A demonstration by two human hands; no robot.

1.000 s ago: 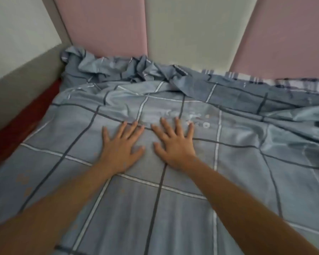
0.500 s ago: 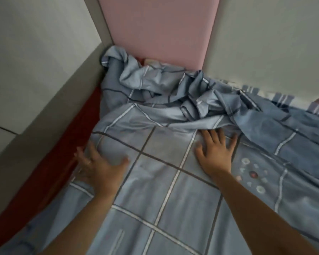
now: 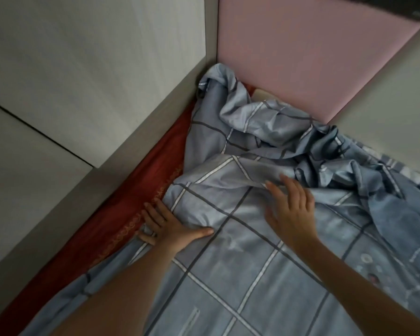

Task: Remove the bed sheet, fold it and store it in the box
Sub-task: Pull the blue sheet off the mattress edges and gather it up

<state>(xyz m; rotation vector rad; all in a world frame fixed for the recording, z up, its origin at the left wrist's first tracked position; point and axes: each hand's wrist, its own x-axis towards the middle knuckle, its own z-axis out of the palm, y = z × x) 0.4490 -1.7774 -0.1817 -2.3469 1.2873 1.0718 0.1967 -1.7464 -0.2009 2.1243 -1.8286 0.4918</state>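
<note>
At the bed's far left corner, I am watching the bed sheet (image 3: 240, 258) lying half loosened: flat under both hands and bunching into a heap (image 3: 259, 122) against the pink headboard panel (image 3: 301, 57). The left hand (image 3: 165, 226) is resting on the sheet's side edge, fingers spread onto the red mattress cover (image 3: 141, 187), thumb out on the cloth. A bit of fabric seems to be poking between its last two fingers, though blur is hiding that. The right hand (image 3: 291, 209) is pressing flat, fingers straight, on a raised fold (image 3: 247, 183). The heap is lying just beyond the right hand, so that hand is nearer. The side edge is running diagonally toward the corner. Grey wall panels (image 3: 58, 93) are closing in the left side.
</note>
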